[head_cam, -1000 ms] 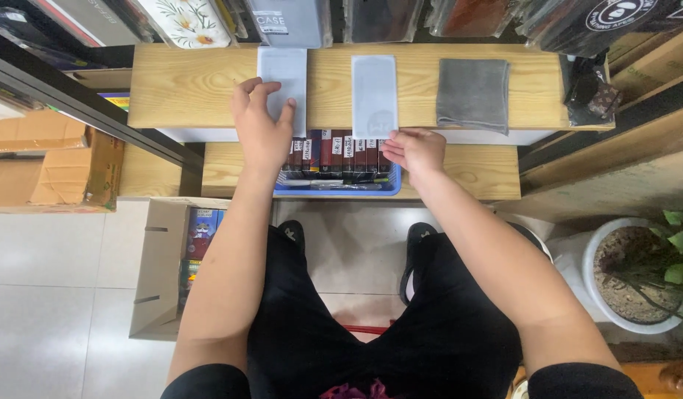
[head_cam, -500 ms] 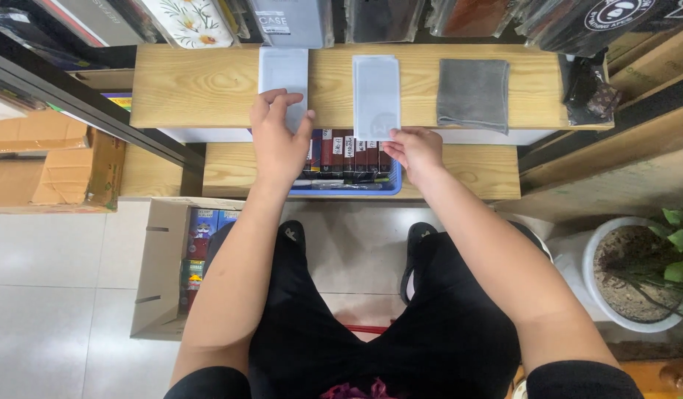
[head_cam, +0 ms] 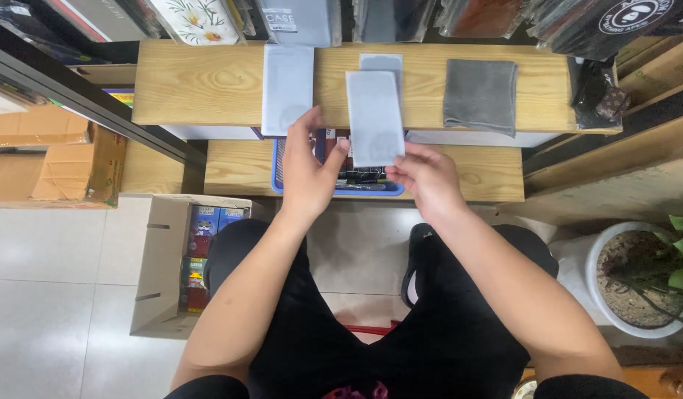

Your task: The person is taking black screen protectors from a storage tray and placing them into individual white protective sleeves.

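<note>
1. Two bare hands were at work over a blue basket [head_cam: 282, 181] of small packs on the lower wooden shelf [head_cam: 467, 174]
2. Left hand [head_cam: 308, 174]: raised off the basket since half a second earlier, its grip closed on the left edge of a pale grey flat sleeve [head_cam: 375, 118], thumb tip on the face
3. Right hand [head_cam: 423, 177]: grip pinched on the sleeve's lower right corner; earlier it rested at the basket's right end
4. Sleeve: formerly flat on the upper wooden table [head_cam: 201, 85], now lifted and held upright between both hands above the basket; judged to be in handling, not yet opened
5. Second flat piece [head_cam: 382, 62], same pale grey: left on the table, mostly hidden behind the held one
6. White flat pack [head_cam: 287, 89]: unmoved on the table, overhanging its front edge
7. Grey cloth [head_cam: 480, 94]: unmoved, to the right
8. Cardboard box [head_cam: 164, 258] on the floor at left; potted plant [head_cam: 641, 277] at right
</note>
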